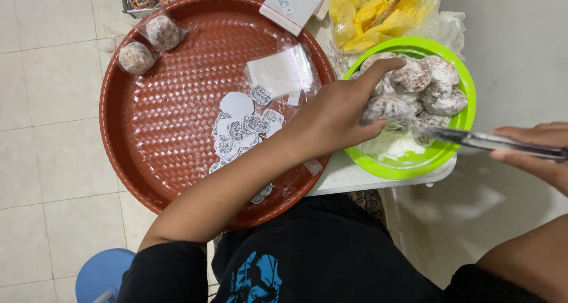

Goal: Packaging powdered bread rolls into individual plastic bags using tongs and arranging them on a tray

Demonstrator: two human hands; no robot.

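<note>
Near edge: blue stool at lower left. Left hand reaching over brown woven tray, pinching a powdered ball in green plate. Right hand closed around metal tongs, tips at plate's powder. Round stickers and clear bags on tray. Farther: two wrapped balls at tray's rim, yellow chips bag behind plate.
</note>
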